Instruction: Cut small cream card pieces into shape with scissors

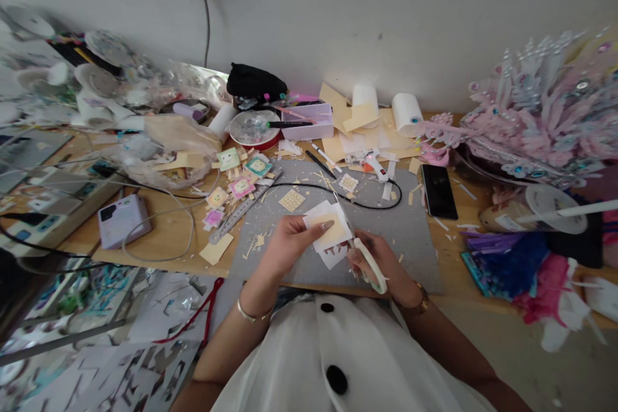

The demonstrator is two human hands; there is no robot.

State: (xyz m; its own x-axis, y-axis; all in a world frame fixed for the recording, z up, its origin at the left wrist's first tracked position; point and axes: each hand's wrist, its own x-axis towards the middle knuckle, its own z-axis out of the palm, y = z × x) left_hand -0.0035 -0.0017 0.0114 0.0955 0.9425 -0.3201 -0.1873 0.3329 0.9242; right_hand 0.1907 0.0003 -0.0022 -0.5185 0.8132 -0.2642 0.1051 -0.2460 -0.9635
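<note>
My left hand (290, 241) pinches a small piece of cream and white paper (328, 226) above the grey cutting mat (410, 238). My right hand (381, 264) grips white-handled scissors (369, 261), whose blades reach up along the paper's right edge. A white offcut (333, 256) hangs just below the held piece. Both hands sit close together near the table's front edge.
Small square face cutouts (241, 187) and a metal ruler (241, 209) lie left of the mat. A black phone (438, 190), glue gun (374, 164), black cable, tape rolls (405, 112), a lilac device (120, 219) and pink ornamental crowns (541, 116) crowd the table.
</note>
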